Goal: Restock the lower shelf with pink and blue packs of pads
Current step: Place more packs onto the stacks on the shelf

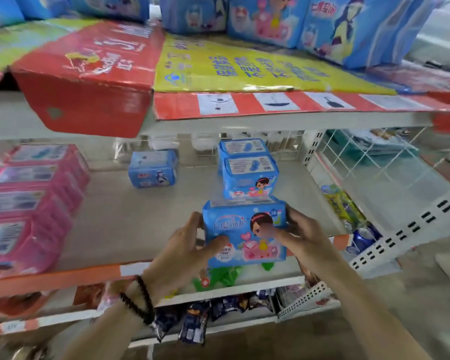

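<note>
Both hands hold one blue pack (244, 233) at the front edge of the lower shelf (130, 219). The left hand (185, 245) grips its left side, with the thumb on the front. The right hand (300, 236) grips its right side, with the thumb on the girl picture. The pack stands up straight.

Just behind it are two more blue packs (248, 175) in a row, one behind the other, going toward the back of the shelf. One small blue pack (153, 172) sits alone near the back, to the left of that row.

Along the left edge of the shelf there are four pink packs (29, 203) in a row, front to back. The nearest one is at the front left corner.

The shelf above (270, 120) has flat red and yellow cardboard (166, 66) on it. Big blue packs (270, 16) stand at its back; I cannot tell how many. The left wrist wears a black bead bracelet (140, 300).
</note>
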A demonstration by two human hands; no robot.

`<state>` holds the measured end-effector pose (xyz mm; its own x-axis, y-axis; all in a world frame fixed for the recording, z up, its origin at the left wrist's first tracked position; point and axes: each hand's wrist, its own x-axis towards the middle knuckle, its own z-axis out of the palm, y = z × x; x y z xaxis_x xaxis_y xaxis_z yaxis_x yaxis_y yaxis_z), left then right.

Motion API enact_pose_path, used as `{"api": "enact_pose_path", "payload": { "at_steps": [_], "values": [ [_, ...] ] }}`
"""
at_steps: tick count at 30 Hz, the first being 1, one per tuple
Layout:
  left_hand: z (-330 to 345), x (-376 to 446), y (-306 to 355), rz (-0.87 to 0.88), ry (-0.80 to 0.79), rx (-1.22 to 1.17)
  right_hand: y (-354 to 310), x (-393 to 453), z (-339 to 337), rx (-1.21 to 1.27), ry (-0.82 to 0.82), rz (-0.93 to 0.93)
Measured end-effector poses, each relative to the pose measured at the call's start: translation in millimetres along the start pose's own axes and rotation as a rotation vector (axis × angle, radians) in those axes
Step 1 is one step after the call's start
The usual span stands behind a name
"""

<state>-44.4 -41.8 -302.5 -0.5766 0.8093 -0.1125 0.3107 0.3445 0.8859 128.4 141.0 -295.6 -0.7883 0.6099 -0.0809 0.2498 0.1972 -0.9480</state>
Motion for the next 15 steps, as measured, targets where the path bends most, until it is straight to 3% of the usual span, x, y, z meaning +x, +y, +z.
{"api": "enact_pose_path", "payload": {
  "at_steps": [7,15],
  "values": [
    [9.9,41.7,-14.8,0.051,-0.044,0.064,11.9,11.4,5.8,-0.064,0.112,-0.006],
    [36.6,65.3,-19.8,-0.020,-0.021,0.142,40.0,48.9,-20.1,-0.137,-0.006,-0.039]
  ]
}}
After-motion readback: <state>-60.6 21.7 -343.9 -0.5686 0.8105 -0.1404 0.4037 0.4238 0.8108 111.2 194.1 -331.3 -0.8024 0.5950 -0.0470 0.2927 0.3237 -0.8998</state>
